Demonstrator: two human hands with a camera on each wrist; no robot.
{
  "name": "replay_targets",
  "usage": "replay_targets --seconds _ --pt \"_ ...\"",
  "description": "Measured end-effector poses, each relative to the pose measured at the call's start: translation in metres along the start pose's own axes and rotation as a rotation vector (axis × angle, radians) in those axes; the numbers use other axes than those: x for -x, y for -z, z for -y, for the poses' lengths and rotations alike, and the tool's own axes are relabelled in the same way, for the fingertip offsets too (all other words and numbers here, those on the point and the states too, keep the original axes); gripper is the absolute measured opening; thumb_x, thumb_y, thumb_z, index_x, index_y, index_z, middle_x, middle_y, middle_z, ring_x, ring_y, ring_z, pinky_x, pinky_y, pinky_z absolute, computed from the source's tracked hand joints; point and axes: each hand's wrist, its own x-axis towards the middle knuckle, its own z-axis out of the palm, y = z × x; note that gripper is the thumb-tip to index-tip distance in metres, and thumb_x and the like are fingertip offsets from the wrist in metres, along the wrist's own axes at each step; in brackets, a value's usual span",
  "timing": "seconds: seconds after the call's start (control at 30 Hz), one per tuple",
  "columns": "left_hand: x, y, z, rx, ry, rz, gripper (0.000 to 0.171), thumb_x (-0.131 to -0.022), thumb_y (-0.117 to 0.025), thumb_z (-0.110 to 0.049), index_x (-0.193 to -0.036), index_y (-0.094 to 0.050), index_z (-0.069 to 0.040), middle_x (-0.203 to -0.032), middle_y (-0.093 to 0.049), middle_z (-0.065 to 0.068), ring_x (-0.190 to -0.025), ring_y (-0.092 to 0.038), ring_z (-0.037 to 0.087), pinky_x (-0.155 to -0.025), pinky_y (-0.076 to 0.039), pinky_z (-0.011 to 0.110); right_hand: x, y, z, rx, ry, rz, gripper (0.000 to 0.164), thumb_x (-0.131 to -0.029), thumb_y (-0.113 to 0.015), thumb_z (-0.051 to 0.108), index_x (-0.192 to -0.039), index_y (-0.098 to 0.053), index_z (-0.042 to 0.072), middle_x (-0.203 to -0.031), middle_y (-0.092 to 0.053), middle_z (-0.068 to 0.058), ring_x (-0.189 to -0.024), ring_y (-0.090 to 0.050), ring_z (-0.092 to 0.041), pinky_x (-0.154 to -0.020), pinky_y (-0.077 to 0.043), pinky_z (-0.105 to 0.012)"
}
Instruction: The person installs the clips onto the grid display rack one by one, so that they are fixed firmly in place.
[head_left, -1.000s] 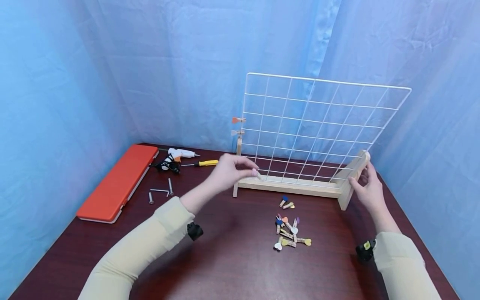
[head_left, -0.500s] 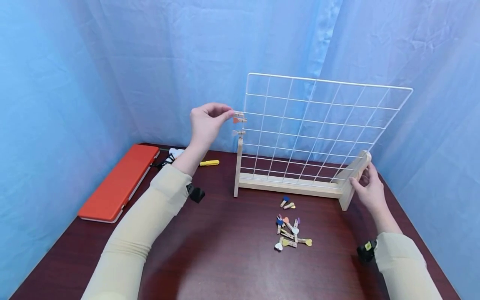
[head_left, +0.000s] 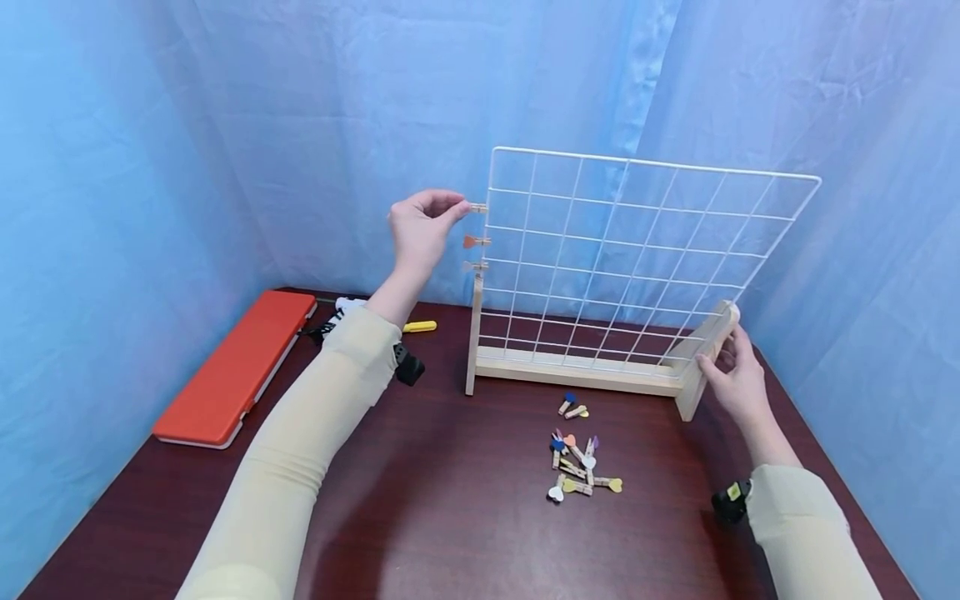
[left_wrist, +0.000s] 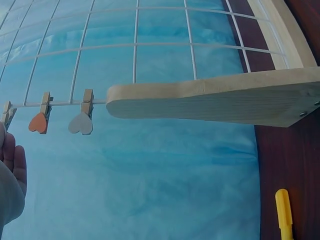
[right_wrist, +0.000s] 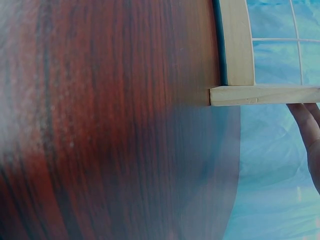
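Observation:
In the head view my left hand (head_left: 423,229) pinches a wooden clothespin (head_left: 477,208) at the left edge of a white wire grid (head_left: 622,246). My fingers hide its outer end. Below it on the same edge are an orange heart clothespin (left_wrist: 38,122) and a pale grey heart clothespin (left_wrist: 81,123), both clipped to the wire. The grid leans back in a wooden stand (head_left: 577,377) with two side uprights. My right hand (head_left: 738,379) grips the stand's right upright (right_wrist: 265,95), thumb and fingers at its edges.
Several heart clothespins (head_left: 573,468) lie loose in front of the stand. To the left are a red case (head_left: 236,367) and a yellow-handled screwdriver (head_left: 420,327), with a white glue gun (head_left: 348,306) partly behind my left arm. Blue curtains (head_left: 360,125) surround the table.
My left hand has lifted the clothespin from low in front of the grid to its left edge, then slid slightly higher, above the orange one. The right hand stays put.

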Motion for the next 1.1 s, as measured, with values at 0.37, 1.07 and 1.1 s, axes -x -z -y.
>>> replay_targets --seconds 0.37,1.07,1.1 --pt "0.009 -0.004 -0.021 0.004 0.015 0.050 0.025 -0.074 -0.071 -0.026 -0.089 -0.071 -0.006 -0.083 -0.068 0.008 -0.072 -0.059 0.013 -0.065 -0.047 0.021 0.000 0.002 0.004 -0.009 0.015 -0.018 0.067 -0.084 -0.058 0.007 -0.141 -0.022 0.014 -0.121 -0.046 -0.031 -0.101 -0.052 -0.011 -0.072 -0.042 -0.007" --pt "0.104 -0.024 -0.008 -0.192 -0.263 0.415 0.036 -0.071 -0.074 -0.027 -0.102 -0.066 -0.012 -0.090 -0.062 -0.001 -0.076 -0.055 0.013 -0.064 -0.047 0.025 0.001 0.003 0.006 0.019 0.000 -0.014 0.068 -0.085 -0.057 0.008 -0.142 -0.020 0.015 -0.124 -0.046 -0.030 -0.105 -0.051 -0.021 -0.083 -0.048 -0.032" --pt "0.113 -0.027 -0.003 -0.215 -0.247 0.459 0.036 -0.071 -0.074 -0.028 -0.103 -0.065 -0.013 -0.091 -0.062 -0.002 -0.078 -0.055 0.013 -0.067 -0.046 0.025 0.001 0.002 0.006 0.014 0.002 -0.014 0.068 -0.085 -0.057 0.008 -0.142 -0.020 0.015 -0.124 -0.046 -0.030 -0.105 -0.051 -0.022 -0.083 -0.048 -0.033"
